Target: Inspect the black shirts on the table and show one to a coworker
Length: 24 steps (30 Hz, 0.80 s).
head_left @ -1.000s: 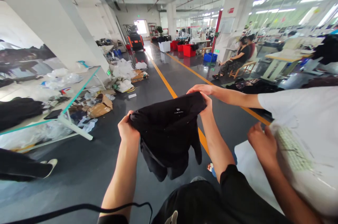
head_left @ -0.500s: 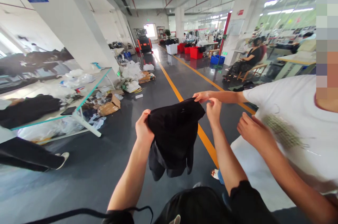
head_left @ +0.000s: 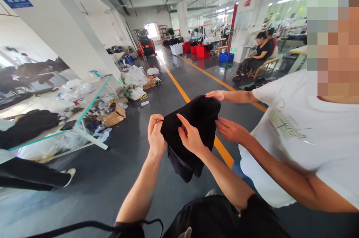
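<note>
A black garment hangs in the air in front of me, its loose lower parts dangling above the floor. My left hand pinches its upper left corner between thumb and fingers. Over the cloth lies my right hand, index finger stretched out and thumb apart, at or just above the fabric near the upper edge; I cannot tell whether it touches. A co-worker's hand grips the far upper right edge. The co-worker's other hand is at the garment's right side. What lies under the cloth is hidden.
The co-worker in a white shirt stands close on my right. At the left is a table with dark cloth and plastic bags. Cardboard and bags litter the floor beside it. Red bins and a seated person are farther off.
My right hand has moved left, from the garment's upper right corner to over its middle. The co-worker's lower hand has come to the garment's right side. The garment now tilts up to the right.
</note>
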Each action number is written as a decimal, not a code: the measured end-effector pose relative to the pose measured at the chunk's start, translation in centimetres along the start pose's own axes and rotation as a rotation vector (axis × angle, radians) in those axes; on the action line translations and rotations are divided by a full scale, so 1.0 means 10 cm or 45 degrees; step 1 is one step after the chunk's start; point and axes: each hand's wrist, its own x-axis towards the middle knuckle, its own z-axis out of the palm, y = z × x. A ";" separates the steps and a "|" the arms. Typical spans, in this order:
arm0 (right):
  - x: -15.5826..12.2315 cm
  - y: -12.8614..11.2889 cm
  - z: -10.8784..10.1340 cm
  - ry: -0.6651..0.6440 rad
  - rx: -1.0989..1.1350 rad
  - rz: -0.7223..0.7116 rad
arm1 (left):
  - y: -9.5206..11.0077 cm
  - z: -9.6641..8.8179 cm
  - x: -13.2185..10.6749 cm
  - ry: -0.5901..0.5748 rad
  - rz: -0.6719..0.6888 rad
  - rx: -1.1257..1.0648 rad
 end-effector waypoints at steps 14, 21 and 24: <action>0.47 0.19 0.17 0.109 -0.148 -0.129 | -0.18 0.11 -0.09 -0.139 0.268 0.390; 0.49 -0.05 0.87 0.305 -0.121 -0.076 | -0.23 0.13 -0.07 -0.143 0.260 0.375; 0.57 -0.17 1.47 0.339 -0.107 -0.048 | -0.23 0.11 -0.09 -0.130 0.255 0.368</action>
